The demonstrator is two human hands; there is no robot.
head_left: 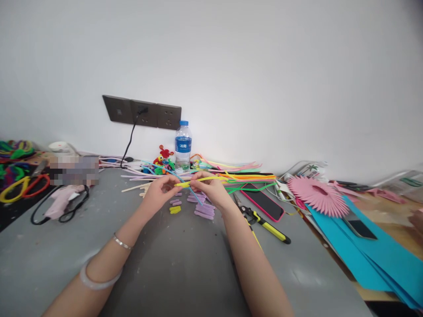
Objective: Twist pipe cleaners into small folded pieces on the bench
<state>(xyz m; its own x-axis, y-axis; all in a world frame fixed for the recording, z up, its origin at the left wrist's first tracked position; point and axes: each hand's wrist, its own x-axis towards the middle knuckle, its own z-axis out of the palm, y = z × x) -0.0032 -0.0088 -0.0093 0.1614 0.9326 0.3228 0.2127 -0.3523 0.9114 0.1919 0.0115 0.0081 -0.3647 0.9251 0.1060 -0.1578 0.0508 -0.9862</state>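
My left hand [161, 190] and my right hand [209, 187] are close together over the grey table [158, 273]. Between them runs a yellow pipe cleaner [187, 184], pinched in the fingers of both, its free end stretching right past my right hand. A blue pipe cleaner [195, 197] crosses it at a slant between the hands; which hand holds it, if either, cannot be made out. Below lie several short purple pieces [204, 211] and a few short yellow pieces [175, 210]. Fingertip details are small and partly hidden.
Long coloured pipe cleaners [257, 178] lie behind my hands, near a water bottle [183, 145]. To the right are yellow-black pliers [271, 230], a phone [264, 203], a pink pleated ring [320, 193] and blue sheets [363, 259]. Scissors [24, 188] and a pink corded tool [62, 202] lie left.
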